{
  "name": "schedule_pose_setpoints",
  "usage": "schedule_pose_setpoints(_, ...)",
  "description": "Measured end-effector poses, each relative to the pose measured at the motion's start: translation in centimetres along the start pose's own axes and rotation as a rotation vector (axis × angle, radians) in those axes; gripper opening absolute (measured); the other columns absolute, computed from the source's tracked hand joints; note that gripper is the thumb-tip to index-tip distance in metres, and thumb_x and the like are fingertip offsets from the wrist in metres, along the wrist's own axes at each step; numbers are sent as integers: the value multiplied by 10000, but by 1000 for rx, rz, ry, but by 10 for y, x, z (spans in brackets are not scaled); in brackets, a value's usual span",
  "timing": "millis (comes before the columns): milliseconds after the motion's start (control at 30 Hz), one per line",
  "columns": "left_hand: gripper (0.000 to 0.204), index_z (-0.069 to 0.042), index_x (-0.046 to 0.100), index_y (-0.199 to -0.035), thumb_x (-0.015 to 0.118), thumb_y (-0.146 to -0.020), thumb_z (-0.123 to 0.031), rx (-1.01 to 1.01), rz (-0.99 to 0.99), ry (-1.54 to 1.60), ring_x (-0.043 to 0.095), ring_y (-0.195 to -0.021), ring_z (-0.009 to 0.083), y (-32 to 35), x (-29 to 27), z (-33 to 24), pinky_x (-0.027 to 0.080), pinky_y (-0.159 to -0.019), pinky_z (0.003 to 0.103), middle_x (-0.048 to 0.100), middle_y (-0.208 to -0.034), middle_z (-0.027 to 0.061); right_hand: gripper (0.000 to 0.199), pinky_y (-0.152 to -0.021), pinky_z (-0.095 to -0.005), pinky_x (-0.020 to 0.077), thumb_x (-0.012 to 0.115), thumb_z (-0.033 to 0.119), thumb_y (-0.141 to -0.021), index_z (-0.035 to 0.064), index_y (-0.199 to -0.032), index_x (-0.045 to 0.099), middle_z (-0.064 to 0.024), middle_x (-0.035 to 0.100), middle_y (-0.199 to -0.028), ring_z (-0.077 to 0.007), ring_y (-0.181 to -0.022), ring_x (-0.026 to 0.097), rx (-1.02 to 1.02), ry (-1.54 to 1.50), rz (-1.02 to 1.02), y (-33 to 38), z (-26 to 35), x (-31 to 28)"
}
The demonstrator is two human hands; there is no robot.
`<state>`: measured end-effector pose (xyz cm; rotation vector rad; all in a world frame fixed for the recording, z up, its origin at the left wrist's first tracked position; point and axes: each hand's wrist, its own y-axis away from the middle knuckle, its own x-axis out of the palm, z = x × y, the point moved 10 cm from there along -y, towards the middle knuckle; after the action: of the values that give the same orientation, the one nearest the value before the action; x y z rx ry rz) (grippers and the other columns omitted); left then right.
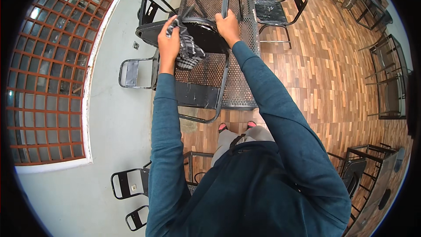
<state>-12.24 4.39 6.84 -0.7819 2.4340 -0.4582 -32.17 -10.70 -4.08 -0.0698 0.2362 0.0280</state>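
This looks like a café or similar eating room. The seating points that way: an upturned black metal chair (pixel 197 95) in the upper middle of the frame, a like chair (pixel 269 11) at upper right, and more chairs (pixel 127 186) at lower left. A perforated metal bench (pixel 239 87) stands among them, with dark metal-framed furniture (pixel 388 77) along the right edge. The wood-patterned floor (pixel 315 70), pale wall (pixel 114 127) and red-brown gridded window (pixel 52 61) suit an indoor public room.

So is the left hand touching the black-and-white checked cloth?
Touching: the head view shows the left hand with the black-and-white checked cloth bunched between its fingers.
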Motion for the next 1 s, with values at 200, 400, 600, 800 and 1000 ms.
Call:
schedule_pose_setpoints(200, 386, -52, 682, -1303, 595, -927, -44, 72, -29, 20, 688, -1102, 223, 9, 15, -6, 494, -987, 327, 731, -1203, 165, 386, -918, -524, 505, 589, 389, -876, 56, -1062, 648, -235, 731, -1040, -450, -1023, 677, -16, -8, -17, -4, -2, 3)
schedule_pose_setpoints(400, 382, -52, 698, -1299, 589, -933, -48, -5, 79, -22, 645, -1158, 199, 5, 18, -11, 445, -1055, 314, 719, -1243, 135, 378, -905, -524, 509, 597, 397, -878, 63, -1049, 648, -224, 735, -1029, -448, -1005, 682, 9, 8, -8, -3, -5, 2)
schedule_pose_setpoints(600, 381, -118, 705, -1281, 616, -914, -63, 68, -24, -70, 729, -1038, 268, 23, 31, -21, 527, -928, 356, 744, -1122, 210, 375, -913, -532, 506, 594, 393, -878, 58, -1040, 647, -228, 733, -1026, -453, -1006, 680, 1, 0, -29, -2, -4, 0)
schedule_pose_setpoints(800, 351, -69, 711, -1252, 595, -926, -13, 90, 48, -84, 672, -1105, 185, 12, 29, -23, 486, -996, 320, 745, -1138, 137, 375, -909, -544, 510, 598, 398, -870, 58, -1019, 655, -230, 734, -1020, -451, -1000, 681, 6, -1, -29, -1, -1, 0)
schedule_pose_setpoints(1000, 333, -45, 706, -1230, 603, -917, 2, 11, 126, -102, 676, -1084, 167, 21, 44, -24, 493, -978, 309, 747, -1127, 132, 387, -823, -509, 520, 609, 385, -869, 18, -987, 636, -253, 713, -923, -459, -922, 684, -39, -4, -75, 1, 2, -7)
